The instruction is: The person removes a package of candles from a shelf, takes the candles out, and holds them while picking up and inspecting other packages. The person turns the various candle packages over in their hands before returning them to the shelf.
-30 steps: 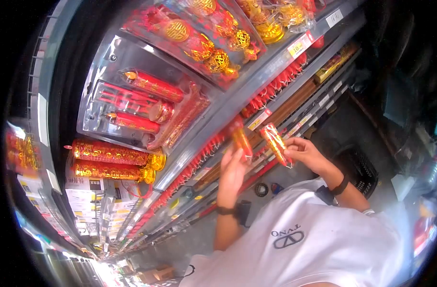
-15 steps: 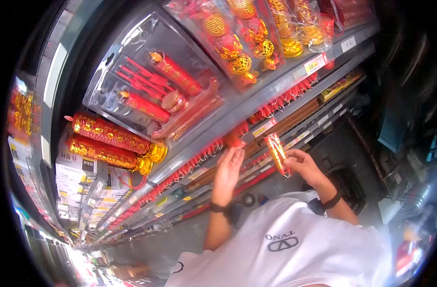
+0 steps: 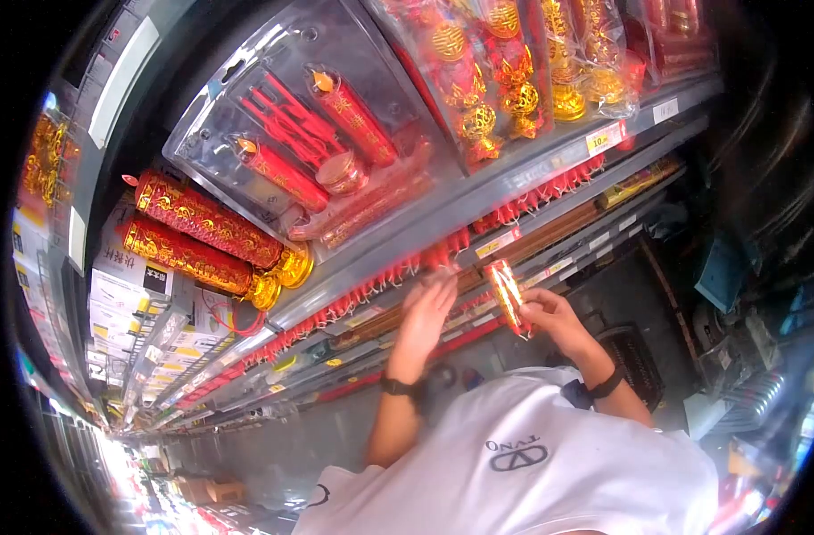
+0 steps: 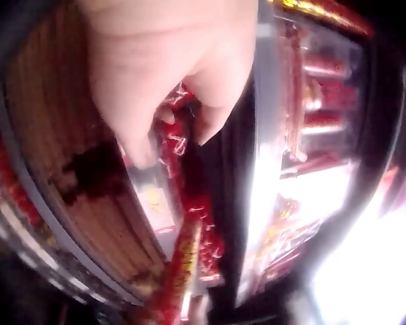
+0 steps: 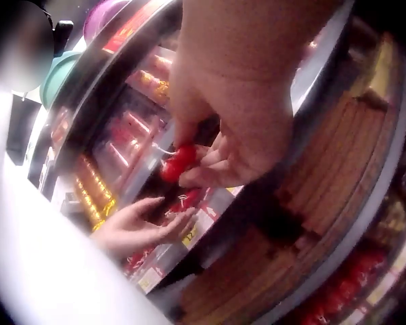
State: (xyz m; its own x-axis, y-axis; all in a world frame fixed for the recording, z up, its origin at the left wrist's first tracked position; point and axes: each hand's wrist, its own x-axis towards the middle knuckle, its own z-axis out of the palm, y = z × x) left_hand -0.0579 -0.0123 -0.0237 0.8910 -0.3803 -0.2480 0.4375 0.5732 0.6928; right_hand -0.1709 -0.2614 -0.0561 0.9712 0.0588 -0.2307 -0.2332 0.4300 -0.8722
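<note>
My right hand (image 3: pixel 557 323) pinches a pack of red candles in shiny gold-printed wrap (image 3: pixel 507 299) between thumb and fingers. In the right wrist view, the rounded red ends and a white wick of these candles (image 5: pixel 179 164) show. My left hand (image 3: pixel 425 319) is at the shelf front, slightly blurred, its fingers extended. Just beyond its fingertips is a row of similar red candles with white wicks (image 3: pixel 346 301). Seen from the left wrist, thumb and fingers stand apart over the red row (image 4: pixel 174 145).
Above the row, a shelf holds a clear blister pack of red candles (image 3: pixel 282 174), two red-gold pillar candles (image 3: pixel 197 254) and gold-ornamented packs (image 3: pixel 460 80). Brown bundled sticks (image 5: pixel 335 149) lie on a lower tier. Price tags (image 3: pixel 606 138) line the shelf edges.
The left hand held a red candle pack, brought it to the shelf row and let go. The right hand keeps its pack. The view has shifted, bringing more upper shelf into sight.
</note>
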